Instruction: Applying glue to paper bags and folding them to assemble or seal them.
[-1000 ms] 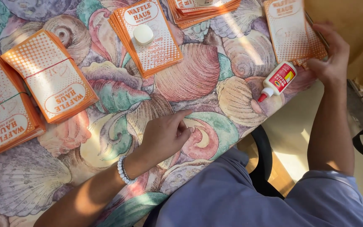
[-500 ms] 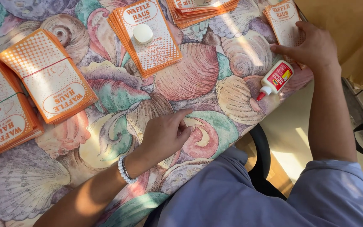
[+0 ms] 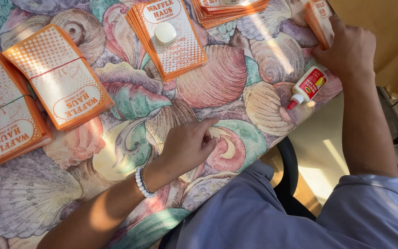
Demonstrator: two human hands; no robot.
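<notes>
— What's the right hand [image 3: 350, 50] on?

— At two o'clock, its fingers rest on a stack of orange-and-white printed paper cards [image 3: 318, 18]; a small white glue bottle with a red label and red tip [image 3: 307, 86] lies just beside the wrist.

— And the left hand [image 3: 189, 145]?

— Centre, loosely curled, resting on the shell-patterned cloth surface [image 3: 217, 83]. At twelve o'clock, a white rounded cap [image 3: 165, 33] sits on another card stack [image 3: 169, 39].

Sunlight falls in bright patches across a table [image 3: 116, 152] covered in a pastel seashell-print cloth — pinks, greens, purples. Beyond its edge, a pale floor [image 3: 321, 152] catches a sunlit streak beside a black chair [image 3: 291, 170].
</notes>
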